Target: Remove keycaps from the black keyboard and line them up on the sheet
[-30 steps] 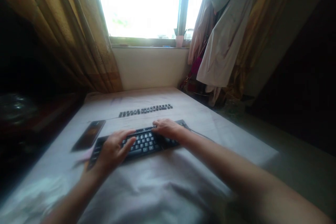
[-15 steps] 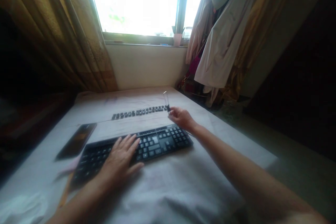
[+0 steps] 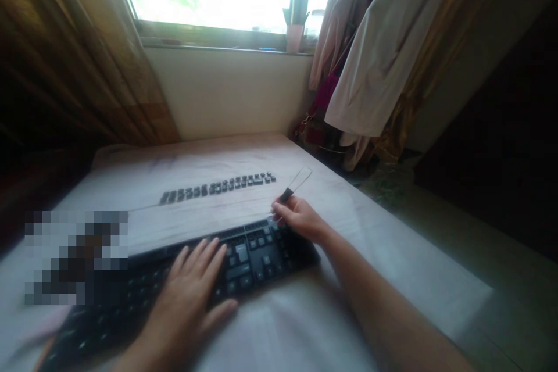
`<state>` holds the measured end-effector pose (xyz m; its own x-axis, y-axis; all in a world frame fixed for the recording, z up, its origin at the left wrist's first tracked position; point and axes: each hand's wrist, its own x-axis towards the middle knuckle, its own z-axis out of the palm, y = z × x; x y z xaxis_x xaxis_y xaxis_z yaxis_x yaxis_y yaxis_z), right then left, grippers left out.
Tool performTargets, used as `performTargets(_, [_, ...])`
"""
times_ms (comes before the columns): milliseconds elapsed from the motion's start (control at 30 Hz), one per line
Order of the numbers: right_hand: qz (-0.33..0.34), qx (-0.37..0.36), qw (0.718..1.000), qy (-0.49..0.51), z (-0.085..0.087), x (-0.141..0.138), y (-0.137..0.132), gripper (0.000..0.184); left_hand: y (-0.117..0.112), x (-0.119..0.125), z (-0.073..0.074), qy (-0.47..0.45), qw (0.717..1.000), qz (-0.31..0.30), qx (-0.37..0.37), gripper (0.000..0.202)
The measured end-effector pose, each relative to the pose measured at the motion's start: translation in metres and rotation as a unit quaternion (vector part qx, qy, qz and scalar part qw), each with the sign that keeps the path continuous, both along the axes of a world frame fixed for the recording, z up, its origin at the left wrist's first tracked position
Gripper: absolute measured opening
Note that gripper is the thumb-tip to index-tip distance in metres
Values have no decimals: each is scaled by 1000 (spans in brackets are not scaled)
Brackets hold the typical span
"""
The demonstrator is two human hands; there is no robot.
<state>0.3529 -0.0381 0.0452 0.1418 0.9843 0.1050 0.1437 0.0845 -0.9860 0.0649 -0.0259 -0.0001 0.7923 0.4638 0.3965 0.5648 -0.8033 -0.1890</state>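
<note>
A black keyboard (image 3: 235, 272) lies slantwise on the white cloth. My left hand (image 3: 185, 288) rests flat over its middle, fingers stretched and thumb apart. Above the keyboard's right end, my right hand (image 3: 303, 220) pinches a wire keycap puller (image 3: 286, 195) by its dark handle. One wire loop leans up to the right, and the other end points down at the keyboard's top right edge. Whether it holds a keycap cannot be made out. Beyond the keyboard, loose black keycaps (image 3: 218, 188) stand in two neat rows.
A blurred-out dark flat object (image 3: 82, 253) lies left of the keyboard. The white cloth surface (image 3: 375, 226) drops off to the floor on the right. Behind are a window sill (image 3: 209, 46) with a pink pot (image 3: 294, 39), hanging clothes (image 3: 370, 70) and a curtain (image 3: 143, 104).
My right hand has come back from the right end of the keycap rows to the keyboard's top right edge. The puller has tipped to the right. My left hand stays on the keyboard.
</note>
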Motion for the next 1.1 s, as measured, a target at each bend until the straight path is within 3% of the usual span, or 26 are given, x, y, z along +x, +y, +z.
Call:
performTargets(167, [0, -3, 1000, 10, -13, 3, -3, 26, 0, -6, -3, 3, 1000, -2, 7, 83])
performTargets(500, [4, 52, 985, -166, -16, 0, -5, 9, 8, -6, -9, -20, 999, -41, 16, 90])
performTargets(700, [28, 96, 970, -220, -15, 2, -7, 7, 11, -7, -15, -31, 998, -54, -1, 92])
performTargets(900, [80, 155, 940, -294, -10, 0, -6, 11, 11, -8, -16, -34, 998, -56, -2, 90])
performTargets(1100, [109, 128, 890, -423, -5, -8, -6, 21, 7, -8, -14, -21, 999, -38, -14, 84])
